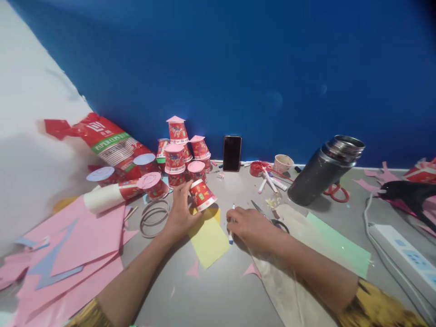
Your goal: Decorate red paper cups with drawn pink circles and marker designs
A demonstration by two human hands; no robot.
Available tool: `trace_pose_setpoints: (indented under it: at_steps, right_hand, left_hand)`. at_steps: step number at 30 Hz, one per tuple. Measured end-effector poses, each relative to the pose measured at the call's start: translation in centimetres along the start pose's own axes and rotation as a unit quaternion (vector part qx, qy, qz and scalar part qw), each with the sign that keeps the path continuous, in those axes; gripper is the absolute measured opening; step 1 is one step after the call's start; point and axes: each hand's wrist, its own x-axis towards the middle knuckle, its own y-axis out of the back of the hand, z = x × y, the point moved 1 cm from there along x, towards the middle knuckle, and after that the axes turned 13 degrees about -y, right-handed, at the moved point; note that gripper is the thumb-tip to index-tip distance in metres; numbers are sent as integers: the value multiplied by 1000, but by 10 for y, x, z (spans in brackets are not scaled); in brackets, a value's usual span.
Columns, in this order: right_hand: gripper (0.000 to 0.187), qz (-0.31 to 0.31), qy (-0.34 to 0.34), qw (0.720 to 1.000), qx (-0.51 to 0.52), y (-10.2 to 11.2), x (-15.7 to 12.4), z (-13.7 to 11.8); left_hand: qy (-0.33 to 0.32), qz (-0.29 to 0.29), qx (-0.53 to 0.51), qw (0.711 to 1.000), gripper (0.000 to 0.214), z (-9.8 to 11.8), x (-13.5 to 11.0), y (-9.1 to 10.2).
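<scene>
My left hand (180, 211) grips a red printed paper cup (202, 194), tilted on its side over a yellow paper sheet (208, 237). Just behind it stands a pile of similar red cups (180, 152) capped with pink paper lids. My right hand (250, 225) is closed around a white marker pen (231, 222) whose tip points down at the yellow sheet's right edge. Scissors (269, 217) lie partly hidden behind this hand.
Pink paper sheets (75, 254) cover the left. A red cup package (109, 143), wire rings (154, 217), a phone (232, 153) leaning on the blue wall, loose markers (270, 182), a tilted steel flask (323, 170), green paper (337, 243) and a power strip (407, 256) surround the work area.
</scene>
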Motion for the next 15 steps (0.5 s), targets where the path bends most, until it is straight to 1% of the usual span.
trace_pose_setpoints:
  at_steps: [3, 5, 7, 9, 11, 12, 13, 14, 15]
  right_hand:
    - [14, 20, 33, 999, 9, -6, 2, 4]
    - [14, 44, 43, 998, 24, -10, 5, 9]
    - [16, 76, 48, 995, 43, -10, 7, 13]
    - [17, 117, 45, 990, 66, -4, 7, 18]
    - [18, 175, 22, 980, 97, 9, 4, 22]
    - [18, 207, 1, 970, 123, 17, 2, 24]
    - [18, 243, -35, 957, 157, 25, -1, 25]
    - [12, 288, -89, 918, 257, 33, -3, 26]
    - [9, 304, -141, 873, 354, 39, -5, 26]
  left_hand:
    - [11, 2, 1, 1000, 87, 3, 1, 4]
    - [18, 19, -3, 1000, 86, 3, 2, 5]
    - [38, 38, -33, 998, 83, 3, 4, 5]
    - [58, 52, -69, 995, 80, 3, 5, 3]
    - [63, 58, -93, 992, 78, 5, 7, 1]
    - [60, 54, -99, 992, 78, 7, 8, 0]
    - [53, 46, -104, 992, 78, 10, 10, 1]
    - [46, 33, -112, 992, 79, 14, 12, 2]
    - [37, 14, -122, 992, 79, 18, 14, 4]
